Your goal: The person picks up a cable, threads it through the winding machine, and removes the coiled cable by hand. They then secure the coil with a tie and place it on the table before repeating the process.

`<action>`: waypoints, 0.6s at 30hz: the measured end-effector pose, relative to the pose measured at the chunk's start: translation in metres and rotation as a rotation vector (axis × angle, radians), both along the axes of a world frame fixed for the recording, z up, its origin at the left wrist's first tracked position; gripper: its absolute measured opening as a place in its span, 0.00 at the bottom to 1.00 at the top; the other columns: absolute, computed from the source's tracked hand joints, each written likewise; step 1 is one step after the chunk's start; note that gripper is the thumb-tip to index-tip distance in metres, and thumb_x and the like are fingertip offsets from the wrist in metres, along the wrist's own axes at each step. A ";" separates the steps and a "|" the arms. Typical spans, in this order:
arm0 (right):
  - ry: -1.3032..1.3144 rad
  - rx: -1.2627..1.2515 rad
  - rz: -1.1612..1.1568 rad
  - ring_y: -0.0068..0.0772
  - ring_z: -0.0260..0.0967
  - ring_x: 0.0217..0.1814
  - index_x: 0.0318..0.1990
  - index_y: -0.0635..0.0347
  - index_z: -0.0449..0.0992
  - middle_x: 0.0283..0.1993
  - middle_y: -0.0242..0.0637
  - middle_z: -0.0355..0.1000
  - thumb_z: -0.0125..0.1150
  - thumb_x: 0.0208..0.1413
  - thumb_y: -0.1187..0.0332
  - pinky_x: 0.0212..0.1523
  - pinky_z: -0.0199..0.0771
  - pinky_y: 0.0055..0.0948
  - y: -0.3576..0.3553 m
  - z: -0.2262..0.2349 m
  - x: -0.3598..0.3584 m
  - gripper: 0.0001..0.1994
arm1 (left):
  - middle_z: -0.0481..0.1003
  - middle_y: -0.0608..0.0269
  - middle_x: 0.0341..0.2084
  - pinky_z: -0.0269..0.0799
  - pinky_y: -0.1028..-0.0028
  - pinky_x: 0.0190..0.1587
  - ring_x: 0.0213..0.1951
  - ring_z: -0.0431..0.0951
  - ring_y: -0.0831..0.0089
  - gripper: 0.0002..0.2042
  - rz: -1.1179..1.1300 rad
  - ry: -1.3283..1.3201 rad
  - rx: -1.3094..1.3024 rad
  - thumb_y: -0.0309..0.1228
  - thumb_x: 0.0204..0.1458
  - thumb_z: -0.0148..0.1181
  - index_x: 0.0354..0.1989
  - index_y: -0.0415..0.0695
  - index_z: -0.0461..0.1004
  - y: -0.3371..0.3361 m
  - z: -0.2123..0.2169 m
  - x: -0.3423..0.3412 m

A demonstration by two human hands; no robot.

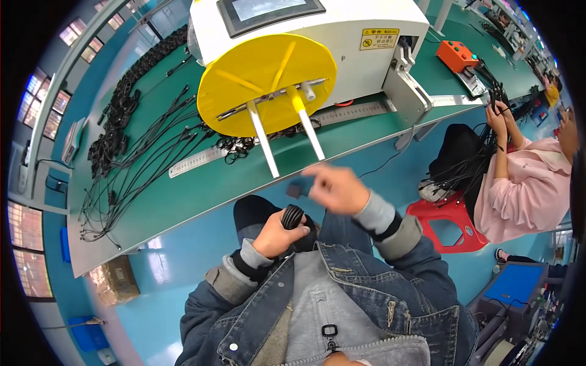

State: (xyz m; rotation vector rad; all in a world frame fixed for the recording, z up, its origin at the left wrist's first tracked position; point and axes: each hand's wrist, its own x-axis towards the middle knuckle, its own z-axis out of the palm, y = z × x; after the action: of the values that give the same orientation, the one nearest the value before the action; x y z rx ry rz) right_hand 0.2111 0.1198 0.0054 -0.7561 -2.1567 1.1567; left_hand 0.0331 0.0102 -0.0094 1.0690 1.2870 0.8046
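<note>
My left hand [273, 238], low in front of my lap, is closed around a coiled bundle of black cable [293, 217]. The loops stand up out of the fist, beside the thumb. Slightly blurred, my right hand [343, 190] hovers at the table edge with its index finger stretched out and the other fingers partly curled; I see nothing held in it. Its fingertip is just below two metal prongs [264, 140] that stick out from a yellow disc [244, 73] on a white winding machine [360, 67]. A small dark block [294, 191], its kind unclear, shows left of that hand.
Loose black cables [140, 152] and a long row of cable coils [122, 104] lie on the green table [152, 210]. Metal rulers [195, 162] run along its front. An orange button box [456, 56] is at right. Another person [519, 183] handles black cables near a red stool [436, 227].
</note>
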 end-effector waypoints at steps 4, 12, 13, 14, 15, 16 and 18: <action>0.033 0.223 -0.268 0.41 0.68 0.27 0.37 0.58 0.73 0.29 0.38 0.69 0.58 0.42 0.72 0.28 0.69 0.33 0.057 -0.002 0.005 0.11 | 0.68 0.71 0.20 0.62 0.80 0.23 0.20 0.66 0.83 0.08 0.062 -0.128 -0.088 0.24 0.43 0.61 0.31 0.38 0.69 -0.001 0.009 0.005; -0.281 0.614 -0.483 0.40 0.68 0.34 0.29 0.52 0.74 0.31 0.37 0.66 0.57 0.44 0.70 0.34 0.70 0.37 0.105 -0.024 -0.004 0.03 | 0.67 0.71 0.18 0.61 0.81 0.21 0.18 0.65 0.83 0.08 0.104 -0.111 -0.097 0.24 0.44 0.61 0.32 0.40 0.68 0.000 0.017 0.014; -0.325 0.634 -0.471 0.40 0.67 0.35 0.29 0.51 0.74 0.31 0.37 0.66 0.57 0.45 0.69 0.35 0.70 0.37 0.109 -0.026 -0.001 0.03 | 0.67 0.71 0.18 0.61 0.81 0.21 0.18 0.65 0.83 0.08 0.101 -0.109 -0.097 0.24 0.44 0.61 0.32 0.40 0.68 0.002 0.017 0.015; -0.325 0.633 -0.475 0.40 0.67 0.35 0.29 0.51 0.74 0.31 0.37 0.66 0.57 0.45 0.69 0.35 0.70 0.37 0.113 -0.028 0.002 0.03 | 0.67 0.71 0.17 0.61 0.81 0.21 0.18 0.65 0.83 0.08 0.097 -0.114 -0.090 0.24 0.44 0.61 0.32 0.40 0.68 0.004 0.017 0.015; -0.323 0.615 -0.447 0.40 0.68 0.35 0.29 0.52 0.74 0.31 0.37 0.66 0.57 0.45 0.69 0.35 0.70 0.36 0.115 -0.027 0.003 0.03 | 0.67 0.71 0.17 0.61 0.81 0.21 0.18 0.65 0.83 0.08 0.092 -0.118 -0.085 0.24 0.44 0.61 0.31 0.40 0.68 0.006 0.016 0.016; -0.321 0.598 -0.420 0.41 0.68 0.35 0.30 0.52 0.74 0.31 0.37 0.66 0.57 0.45 0.70 0.35 0.69 0.36 0.116 -0.026 0.005 0.03 | 0.67 0.71 0.17 0.62 0.81 0.21 0.18 0.65 0.83 0.08 0.086 -0.124 -0.078 0.24 0.44 0.61 0.31 0.40 0.68 0.008 0.016 0.017; -0.322 0.585 -0.404 0.41 0.68 0.34 0.30 0.53 0.74 0.30 0.37 0.66 0.57 0.45 0.70 0.35 0.69 0.35 0.121 -0.022 0.010 0.04 | 0.66 0.71 0.16 0.61 0.81 0.21 0.18 0.65 0.83 0.08 0.068 -0.126 -0.070 0.24 0.44 0.61 0.31 0.40 0.68 0.016 0.016 0.023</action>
State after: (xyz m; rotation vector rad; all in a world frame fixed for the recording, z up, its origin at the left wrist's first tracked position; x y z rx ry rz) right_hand 0.2212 0.2405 -0.0168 -1.0780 -2.2746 0.1838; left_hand 0.0564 0.0265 0.0069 0.9088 1.2408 0.8588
